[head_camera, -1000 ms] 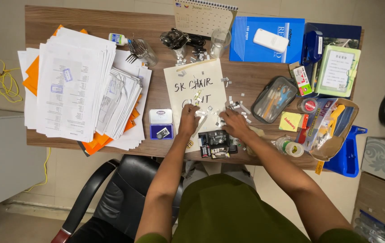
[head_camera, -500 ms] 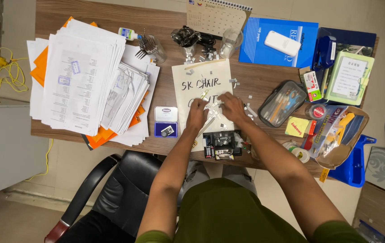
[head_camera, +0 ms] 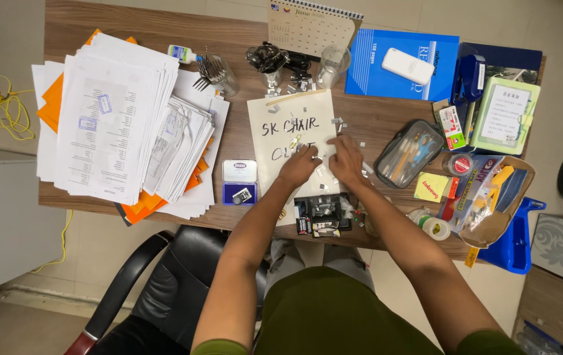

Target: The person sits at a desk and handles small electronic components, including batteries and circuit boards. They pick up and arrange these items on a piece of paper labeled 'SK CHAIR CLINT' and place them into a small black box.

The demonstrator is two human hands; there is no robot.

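Viewpoint: looking straight down from head height over a wooden desk (head_camera: 242, 141).
Nearest: olive-green lap at the bottom edge, black office chair (head_camera: 163, 289) just left of it.
Desk front edge: small black tray of metal bits (head_camera: 324, 213), between the forearms.
Left hand (head_camera: 298, 167): resting on the lower part of a white handwritten sheet (head_camera: 294, 131), fingers curled down toward small silvery clips; whether anything is pinched, cannot tell.
Right hand (head_camera: 347, 158): just beside the left, almost touching it, at the sheet's right edge, fingers bent down; grip not visible, cannot tell.
Small metal clips (head_camera: 338, 121): scattered over the sheet and the bare wood to its right.
Left of sheet: blue stamp pad tin (head_camera: 239, 181), then a tall messy pile of printed papers (head_camera: 107, 118) over orange folders.
Right of sheet: clear pencil pouch (head_camera: 406, 152), yellow sticky notes (head_camera: 431, 187), tape roll (head_camera: 434, 227).
Far edge: desk calendar (head_camera: 311, 26), clear glass (head_camera: 332, 64), blue paper pad (head_camera: 399, 66).
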